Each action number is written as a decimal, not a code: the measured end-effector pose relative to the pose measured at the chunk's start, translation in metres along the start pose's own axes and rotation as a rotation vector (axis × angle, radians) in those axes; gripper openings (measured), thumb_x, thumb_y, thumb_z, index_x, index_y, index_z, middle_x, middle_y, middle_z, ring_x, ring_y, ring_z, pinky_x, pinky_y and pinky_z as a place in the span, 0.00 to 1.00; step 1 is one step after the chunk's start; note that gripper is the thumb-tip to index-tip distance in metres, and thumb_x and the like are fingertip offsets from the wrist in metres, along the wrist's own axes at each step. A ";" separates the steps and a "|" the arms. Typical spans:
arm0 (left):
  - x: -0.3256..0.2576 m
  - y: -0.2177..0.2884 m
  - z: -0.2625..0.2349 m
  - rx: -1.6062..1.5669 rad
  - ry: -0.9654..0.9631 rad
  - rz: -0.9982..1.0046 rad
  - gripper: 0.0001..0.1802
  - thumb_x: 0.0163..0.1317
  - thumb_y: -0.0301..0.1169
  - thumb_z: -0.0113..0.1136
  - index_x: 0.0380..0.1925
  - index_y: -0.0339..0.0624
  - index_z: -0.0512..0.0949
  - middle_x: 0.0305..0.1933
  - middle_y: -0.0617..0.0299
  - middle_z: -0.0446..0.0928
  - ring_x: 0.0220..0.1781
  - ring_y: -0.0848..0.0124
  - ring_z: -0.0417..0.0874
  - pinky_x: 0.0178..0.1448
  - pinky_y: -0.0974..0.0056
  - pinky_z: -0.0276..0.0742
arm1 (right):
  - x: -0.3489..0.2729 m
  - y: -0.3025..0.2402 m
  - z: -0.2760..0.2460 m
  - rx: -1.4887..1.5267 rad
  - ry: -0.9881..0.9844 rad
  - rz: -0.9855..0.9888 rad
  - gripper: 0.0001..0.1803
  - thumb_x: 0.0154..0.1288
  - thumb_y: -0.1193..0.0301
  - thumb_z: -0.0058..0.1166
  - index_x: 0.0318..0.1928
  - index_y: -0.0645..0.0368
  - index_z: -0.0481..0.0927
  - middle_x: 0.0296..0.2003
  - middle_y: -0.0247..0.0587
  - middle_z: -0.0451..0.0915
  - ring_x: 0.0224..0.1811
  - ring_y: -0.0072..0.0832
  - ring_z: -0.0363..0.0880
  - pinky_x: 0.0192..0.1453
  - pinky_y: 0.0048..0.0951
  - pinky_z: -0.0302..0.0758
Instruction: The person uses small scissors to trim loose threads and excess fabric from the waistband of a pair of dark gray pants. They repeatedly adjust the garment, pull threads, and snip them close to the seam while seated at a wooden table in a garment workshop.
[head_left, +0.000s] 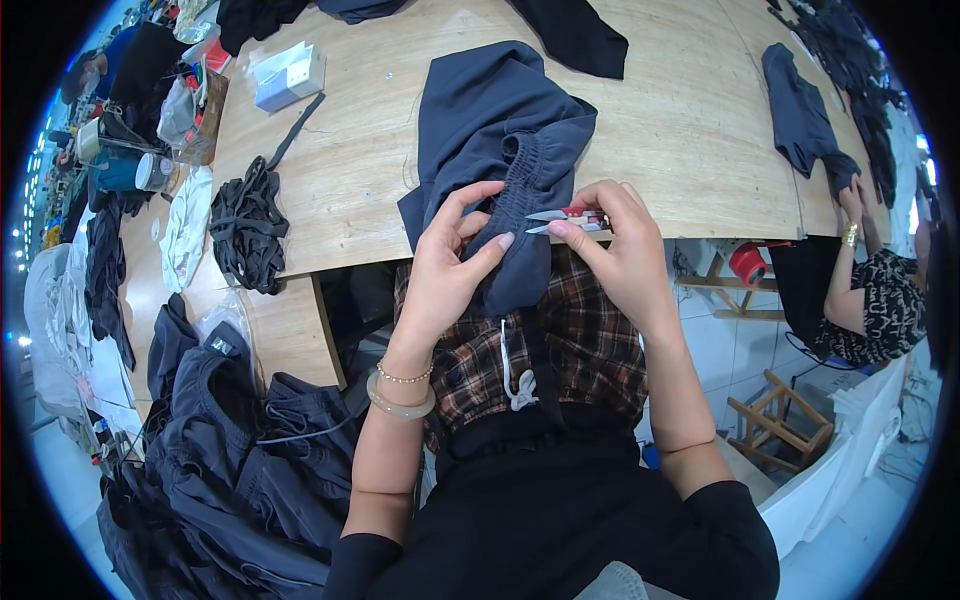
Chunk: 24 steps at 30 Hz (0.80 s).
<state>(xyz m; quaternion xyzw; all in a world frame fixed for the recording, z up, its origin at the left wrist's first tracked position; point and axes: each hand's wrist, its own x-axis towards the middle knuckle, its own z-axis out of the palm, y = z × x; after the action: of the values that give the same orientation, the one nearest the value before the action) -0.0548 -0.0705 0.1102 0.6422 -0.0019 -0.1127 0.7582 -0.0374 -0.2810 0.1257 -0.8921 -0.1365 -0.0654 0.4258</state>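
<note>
Pale wooden worktop fills the upper half of the view, its near edge just above the person's lap. At that edge, the left hand has its fingers closed in a pinch on the gathered waistband of a dark navy garment, which lies bunched on the worktop and hangs over the edge onto a plaid shirt. The right hand has its fingers wrapped around small red-handled thread snips, whose silver blades stand slightly apart and point left at the waistband, just beside the left fingertips. A beaded bracelet and a pale bangle circle the left wrist. Farther left on the worktop lie a tangle of black elastic cord and a small white box. Below the worktop, at lower left, sits a heap of dark navy garments. At the far right, another person's hand rests near a second dark garment.
</note>
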 end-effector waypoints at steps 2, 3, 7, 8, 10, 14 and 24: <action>0.000 -0.001 0.000 0.001 -0.008 0.012 0.28 0.66 0.17 0.61 0.66 0.39 0.71 0.42 0.62 0.83 0.45 0.82 0.79 0.51 0.76 0.74 | -0.002 0.002 0.002 -0.022 0.034 -0.017 0.16 0.60 0.66 0.71 0.39 0.63 0.79 0.34 0.39 0.78 0.38 0.31 0.76 0.44 0.30 0.73; 0.000 -0.002 0.001 0.001 -0.012 0.018 0.28 0.66 0.17 0.61 0.66 0.39 0.71 0.43 0.62 0.83 0.45 0.82 0.79 0.51 0.76 0.74 | -0.002 0.003 0.002 -0.032 0.051 -0.026 0.16 0.59 0.67 0.72 0.39 0.63 0.79 0.34 0.40 0.78 0.38 0.33 0.76 0.43 0.31 0.73; 0.000 0.001 0.002 0.005 -0.025 -0.002 0.29 0.66 0.16 0.61 0.67 0.38 0.69 0.44 0.61 0.82 0.48 0.80 0.80 0.54 0.75 0.74 | -0.003 0.001 0.004 -0.026 0.046 -0.030 0.17 0.60 0.62 0.70 0.38 0.60 0.79 0.33 0.39 0.79 0.38 0.36 0.75 0.44 0.36 0.72; -0.001 0.001 0.002 0.010 -0.023 -0.003 0.29 0.66 0.16 0.61 0.67 0.38 0.70 0.45 0.61 0.82 0.48 0.81 0.80 0.54 0.75 0.74 | -0.003 0.000 0.004 -0.035 0.046 -0.036 0.16 0.60 0.62 0.70 0.38 0.60 0.79 0.33 0.39 0.79 0.38 0.36 0.75 0.44 0.36 0.72; -0.001 0.001 0.001 0.013 -0.022 -0.004 0.29 0.66 0.17 0.61 0.67 0.38 0.70 0.45 0.61 0.82 0.48 0.81 0.80 0.54 0.75 0.74 | -0.003 -0.001 0.004 -0.039 0.045 -0.042 0.16 0.60 0.62 0.70 0.38 0.60 0.79 0.33 0.39 0.79 0.38 0.36 0.75 0.44 0.36 0.72; -0.001 0.002 0.002 0.002 -0.025 -0.006 0.29 0.66 0.16 0.61 0.68 0.38 0.70 0.45 0.61 0.82 0.48 0.81 0.80 0.54 0.75 0.74 | -0.001 0.000 0.008 -0.022 0.052 -0.050 0.16 0.60 0.62 0.70 0.38 0.60 0.79 0.33 0.39 0.79 0.38 0.36 0.75 0.44 0.36 0.72; 0.002 -0.012 -0.001 -0.082 0.032 0.020 0.17 0.67 0.17 0.61 0.51 0.39 0.68 0.40 0.62 0.82 0.41 0.85 0.77 0.45 0.78 0.73 | -0.003 0.009 0.015 0.743 -0.115 0.321 0.13 0.67 0.64 0.68 0.42 0.59 0.80 0.38 0.31 0.80 0.46 0.21 0.77 0.52 0.26 0.73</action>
<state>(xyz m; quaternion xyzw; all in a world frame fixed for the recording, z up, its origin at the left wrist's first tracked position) -0.0542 -0.0715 0.0983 0.6122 0.0083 -0.0947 0.7850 -0.0373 -0.2751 0.1087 -0.6898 -0.0335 0.1056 0.7155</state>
